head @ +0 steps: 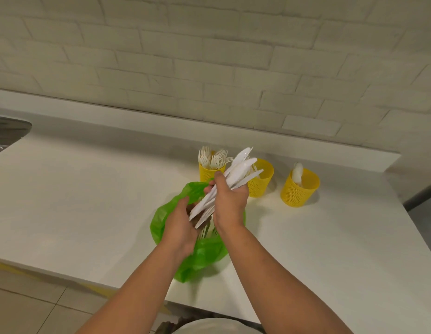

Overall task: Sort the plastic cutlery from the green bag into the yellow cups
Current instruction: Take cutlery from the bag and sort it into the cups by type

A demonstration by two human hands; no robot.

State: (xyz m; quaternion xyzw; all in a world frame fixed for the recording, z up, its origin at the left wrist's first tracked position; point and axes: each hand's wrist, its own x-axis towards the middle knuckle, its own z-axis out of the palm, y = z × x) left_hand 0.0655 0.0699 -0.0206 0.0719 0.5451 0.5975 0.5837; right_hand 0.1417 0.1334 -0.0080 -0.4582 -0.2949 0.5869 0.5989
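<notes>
1. On the white countertop [89,201], near its front edge: a crumpled green plastic bag [204,251], mouth open, with white plastic forks [207,231] left inside.
2. Right hand [230,201]: grips a fanned bundle of white plastic knives [238,169], blades up, above the bag.
3. Left hand [180,225]: at the bag's mouth beside the knife handles. Whether it holds bag or handles, I cannot tell.
4. Behind, in a row, three yellow perforated plastic cups:
   - left cup [210,171], full of forks;
   - middle cup [262,184], contents hidden by the knives;
   - right cup [300,191], holding white plastic spoons [297,173].
5. Step, as judged: the knives are gathered and in transfer. The next move calls for squaring the fan, then lowering it handles-first into the middle cup.
</notes>
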